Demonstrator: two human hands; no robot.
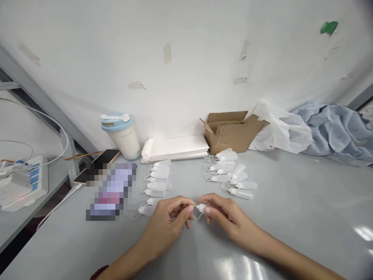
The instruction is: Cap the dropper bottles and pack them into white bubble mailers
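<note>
My right hand (224,214) is closed around a small white needle-tip squeeze bottle (201,208), its nozzle pointing left. My left hand (175,217) pinches thumb and forefinger together at the thin tip; what lies between those fingertips is hidden. A thin cap strap (199,216) loops down between the two hands. Beside my left hand, several similar bottles (157,186) lie in a column, nozzles to the left. Beyond my right hand, more such bottles (243,193) lie in a loose pile with their straps showing.
Behind the bottles sit a stack of white padded envelopes (177,147) and an open cardboard box (233,136). To the left are a lidded cup (124,138), a phone (99,165) and a blurred-out phone-like screen (112,190). A plastic bag (282,128) and blue cloth (335,132) lie back right.
</note>
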